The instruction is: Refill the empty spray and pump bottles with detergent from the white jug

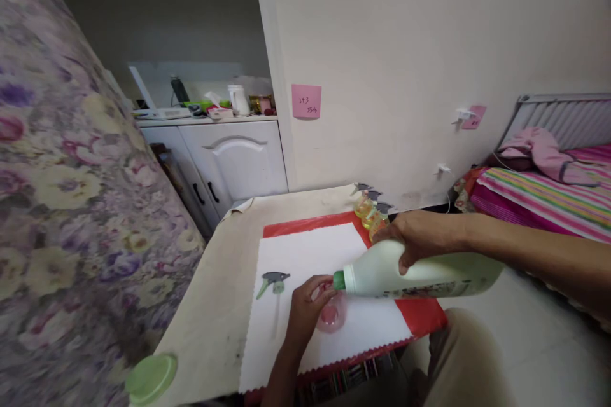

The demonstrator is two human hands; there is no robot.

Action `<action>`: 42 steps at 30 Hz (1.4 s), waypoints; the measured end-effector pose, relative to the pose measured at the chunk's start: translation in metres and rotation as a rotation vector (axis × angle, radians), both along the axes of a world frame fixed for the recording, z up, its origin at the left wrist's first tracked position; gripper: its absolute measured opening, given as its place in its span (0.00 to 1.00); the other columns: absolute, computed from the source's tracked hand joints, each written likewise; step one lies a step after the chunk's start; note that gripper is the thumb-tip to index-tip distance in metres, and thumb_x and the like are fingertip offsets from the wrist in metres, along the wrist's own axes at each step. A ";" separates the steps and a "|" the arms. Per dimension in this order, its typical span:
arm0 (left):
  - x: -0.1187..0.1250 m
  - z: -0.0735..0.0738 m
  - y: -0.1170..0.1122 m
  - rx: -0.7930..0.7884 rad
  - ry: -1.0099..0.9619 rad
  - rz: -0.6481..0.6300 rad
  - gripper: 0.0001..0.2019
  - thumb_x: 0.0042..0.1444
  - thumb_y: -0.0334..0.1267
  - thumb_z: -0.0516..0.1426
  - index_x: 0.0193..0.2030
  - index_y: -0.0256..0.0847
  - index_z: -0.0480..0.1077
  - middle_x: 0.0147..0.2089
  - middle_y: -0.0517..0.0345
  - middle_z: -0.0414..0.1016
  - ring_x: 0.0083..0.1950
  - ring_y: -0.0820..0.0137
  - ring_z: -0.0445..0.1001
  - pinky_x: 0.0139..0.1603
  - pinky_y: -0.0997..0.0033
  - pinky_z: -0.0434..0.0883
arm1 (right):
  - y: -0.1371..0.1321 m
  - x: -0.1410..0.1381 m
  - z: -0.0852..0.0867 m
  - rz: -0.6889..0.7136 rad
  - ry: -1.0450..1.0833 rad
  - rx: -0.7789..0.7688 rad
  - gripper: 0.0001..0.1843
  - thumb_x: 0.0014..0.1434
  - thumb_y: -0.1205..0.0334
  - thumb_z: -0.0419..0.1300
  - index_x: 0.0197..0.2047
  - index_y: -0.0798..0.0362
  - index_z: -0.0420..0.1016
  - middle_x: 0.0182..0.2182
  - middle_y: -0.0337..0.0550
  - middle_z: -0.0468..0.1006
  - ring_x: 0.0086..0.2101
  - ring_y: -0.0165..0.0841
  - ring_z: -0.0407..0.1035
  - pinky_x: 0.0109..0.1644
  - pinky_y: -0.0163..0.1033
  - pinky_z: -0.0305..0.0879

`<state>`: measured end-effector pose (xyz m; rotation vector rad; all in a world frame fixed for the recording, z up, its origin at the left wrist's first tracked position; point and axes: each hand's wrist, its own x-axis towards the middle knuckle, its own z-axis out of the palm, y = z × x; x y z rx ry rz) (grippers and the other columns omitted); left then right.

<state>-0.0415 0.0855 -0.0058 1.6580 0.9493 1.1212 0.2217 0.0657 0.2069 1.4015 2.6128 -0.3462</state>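
My right hand (420,235) grips a large pale green jug (382,270) by its upper side. The jug lies tilted almost flat, its green spout (338,280) pointing left. Under the spout stands a small clear pink bottle (331,317) without its top. My left hand (308,305) has its fingers closed around the neck of this bottle, next to the spout. Whether liquid is flowing, I cannot tell. A grey and green spray head (273,281) with a thin clear tube lies left of the left hand on the white sheet (310,248).
Several spray bottles (370,213) with yellow liquid stand at the table's back right. A green round lid (151,378) sits at the front left corner. A red cover (422,317) lies beneath the white sheet. A floral curtain (71,203) hangs at left; a bed (548,194) stands right.
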 end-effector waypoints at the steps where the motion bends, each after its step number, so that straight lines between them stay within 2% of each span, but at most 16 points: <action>1: 0.000 0.000 0.000 -0.001 0.000 0.001 0.09 0.51 0.36 0.61 0.40 0.43 0.78 0.40 0.56 0.81 0.45 0.62 0.76 0.48 0.67 0.69 | 0.000 0.000 0.000 -0.002 -0.003 0.000 0.30 0.43 0.55 0.69 0.52 0.45 0.73 0.37 0.44 0.82 0.38 0.43 0.74 0.37 0.40 0.64; 31: 0.000 0.002 -0.001 -0.002 0.015 0.011 0.09 0.50 0.35 0.61 0.40 0.42 0.78 0.41 0.55 0.81 0.45 0.61 0.77 0.49 0.65 0.70 | -0.001 -0.003 0.003 -0.016 0.006 -0.037 0.30 0.43 0.57 0.69 0.52 0.46 0.74 0.40 0.45 0.82 0.40 0.44 0.74 0.41 0.41 0.65; 42: 0.000 0.001 0.000 -0.001 0.014 0.015 0.10 0.50 0.38 0.61 0.40 0.42 0.78 0.41 0.53 0.81 0.45 0.59 0.77 0.49 0.63 0.70 | -0.001 -0.004 0.003 -0.024 0.013 -0.041 0.28 0.43 0.58 0.69 0.50 0.46 0.75 0.39 0.43 0.82 0.39 0.43 0.74 0.40 0.40 0.65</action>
